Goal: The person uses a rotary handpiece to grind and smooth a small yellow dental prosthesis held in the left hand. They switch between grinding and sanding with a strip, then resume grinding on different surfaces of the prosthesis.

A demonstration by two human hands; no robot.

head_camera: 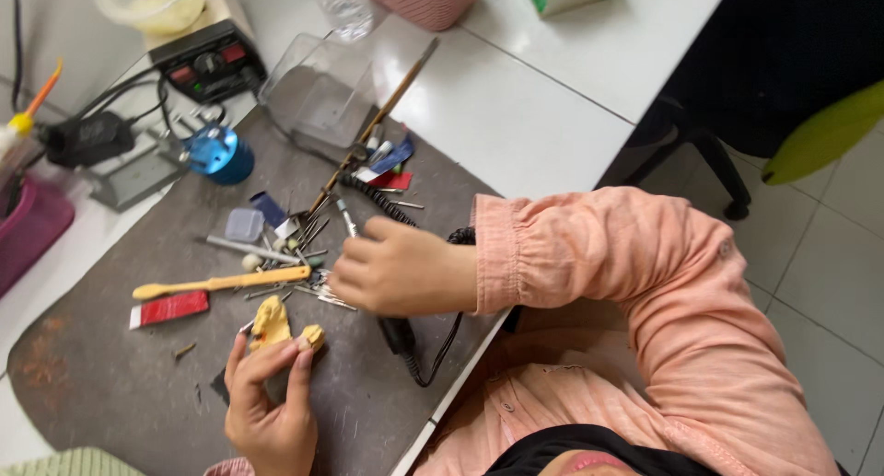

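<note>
Left hand (267, 407) fingers pinch one yellow wax dental model (273, 326) above the grey desk mat (110, 365); right hand (396, 269) curls among scattered metal burs (318, 227); two red flat packets: (170, 308), (391, 179)

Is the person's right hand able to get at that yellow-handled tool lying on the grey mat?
Probably yes. The right hand hovers over the pile of small metal tools, and the yellow-handled tool lies just beside it on the grey mat. Only loose bits lie between, nothing tall. The left hand is busy with a yellow dental cast.
</note>
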